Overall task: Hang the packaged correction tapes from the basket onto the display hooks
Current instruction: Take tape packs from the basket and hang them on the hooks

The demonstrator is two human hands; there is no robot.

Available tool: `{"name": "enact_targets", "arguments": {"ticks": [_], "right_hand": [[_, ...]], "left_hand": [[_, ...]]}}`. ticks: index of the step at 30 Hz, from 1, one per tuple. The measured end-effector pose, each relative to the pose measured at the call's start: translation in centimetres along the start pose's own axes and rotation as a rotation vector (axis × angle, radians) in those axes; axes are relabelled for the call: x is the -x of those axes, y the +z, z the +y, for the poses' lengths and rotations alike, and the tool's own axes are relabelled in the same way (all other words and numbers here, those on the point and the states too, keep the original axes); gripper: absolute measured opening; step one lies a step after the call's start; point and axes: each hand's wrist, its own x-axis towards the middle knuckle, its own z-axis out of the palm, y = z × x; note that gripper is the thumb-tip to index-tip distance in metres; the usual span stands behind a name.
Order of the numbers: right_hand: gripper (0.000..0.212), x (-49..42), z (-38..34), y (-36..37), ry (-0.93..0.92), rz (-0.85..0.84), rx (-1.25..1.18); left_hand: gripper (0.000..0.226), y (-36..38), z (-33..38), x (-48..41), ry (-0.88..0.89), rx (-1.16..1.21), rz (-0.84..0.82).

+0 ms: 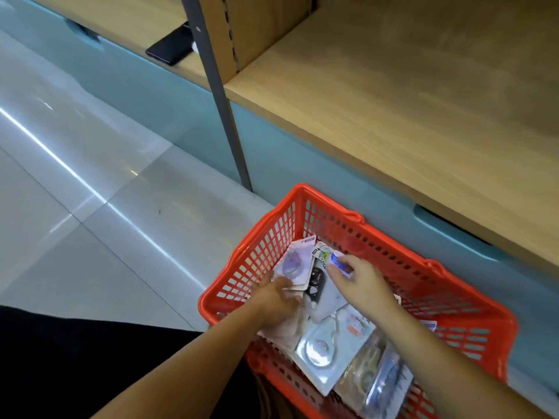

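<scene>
A red plastic basket point(302, 225) stands on the floor against the shelf unit, holding several packaged correction tapes. Both my hands are inside it. My left hand point(276, 297) grips a stack of purple-printed packs point(295, 261) at the basket's left side. My right hand point(360, 279) pinches a small pack with a blue and white label point(334, 257) near the middle. More clear blister packs point(320, 352) lie at the near end of the basket. No display hooks are in view.
A wooden shelf point(408, 95) runs over pale blue drawers point(302, 158) just behind the basket. A grey upright post point(223, 95) stands left of it. A black flat object point(171, 45) lies on the far shelf. Glossy floor tiles point(90, 192) spread to the left.
</scene>
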Motion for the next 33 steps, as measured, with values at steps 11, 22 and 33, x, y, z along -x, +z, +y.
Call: {"name": "enact_targets", "arguments": {"ticks": [11,22,33], "right_hand": [[0.053,-4.1,-2.1,5.0,0.138,-0.045,0.297],[0.038,-2.2,-0.2,5.5,0.015,-0.114,0.126],[0.014,0.8,1.8,2.5,0.048,-0.131,-0.423]], "left_hand": [[0.067,-0.2,-1.4,-0.5,-0.032,0.292,-0.001],[0.046,-1.9,-0.3,-1.5,-0.300,0.770,-0.031],[0.029,-1.8,3.2,0.2,-0.142,0.632,0.039]]}}
